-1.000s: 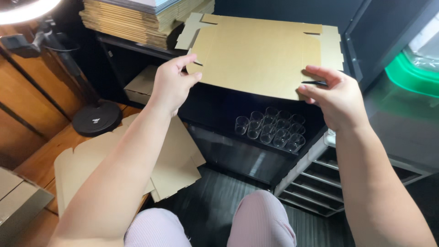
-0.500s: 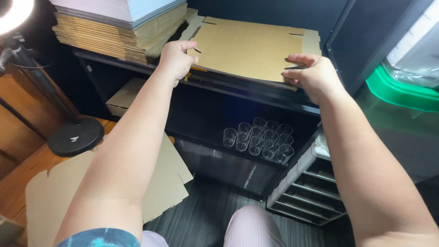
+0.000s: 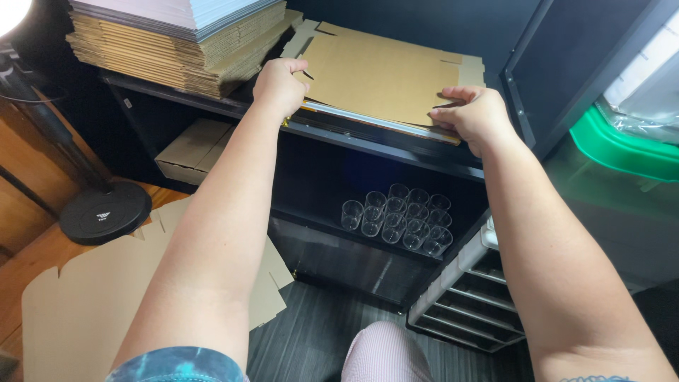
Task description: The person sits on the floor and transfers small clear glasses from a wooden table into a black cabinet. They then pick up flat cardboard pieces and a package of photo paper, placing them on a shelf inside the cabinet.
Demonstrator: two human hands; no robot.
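A flat brown cardboard box blank (image 3: 382,74) lies on top of a thin pile on the upper black shelf (image 3: 396,150). My left hand (image 3: 279,86) grips the blank's near-left edge with the fingers curled over it. At the near-right edge my right hand (image 3: 474,114) holds the same sheet, thumb on top. Both arms reach forward from the bottom of the view.
A tall stack of flat cardboard (image 3: 177,42) stands at the shelf's left. Several clear glasses (image 3: 399,218) sit on the lower shelf. More cardboard blanks (image 3: 99,304) lie on the floor at left, by a round black lamp base (image 3: 105,212). A green-lidded bin (image 3: 622,145) is at right.
Both hands have carried the cardboard blank away from me and laid it down onto the pile on the upper shelf; the view has tilted up.
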